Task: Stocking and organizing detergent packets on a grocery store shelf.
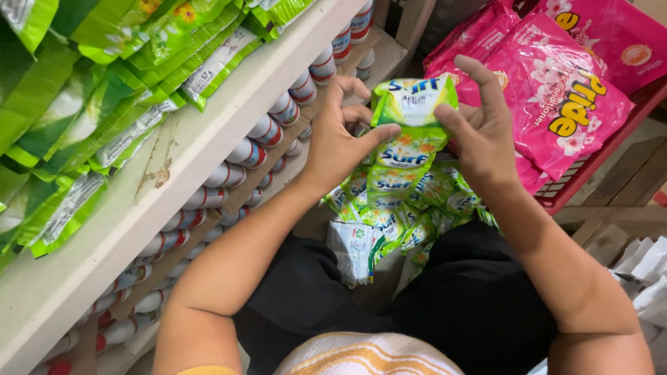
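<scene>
Both hands — left [338, 142], right [481, 128] — gripping green sachet strip [410, 132].

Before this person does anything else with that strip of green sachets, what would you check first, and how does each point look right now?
1. Left hand grips the strip of green sachets: ok, thumb pressed on its front.
2. Right hand grips it too: ok, thumb at its right edge.
3. Strip hangs free of tangles: cannot tell, its lower part runs into the pile of sachets on the lap.
4. Pile steady on the lap: not ok, some sachets sag between the knees.
5. Shelf edge clear of the elbow: ok, it lies apart from the left arm.
6. Pink packets out of the way: ok, behind the right hand.
</scene>
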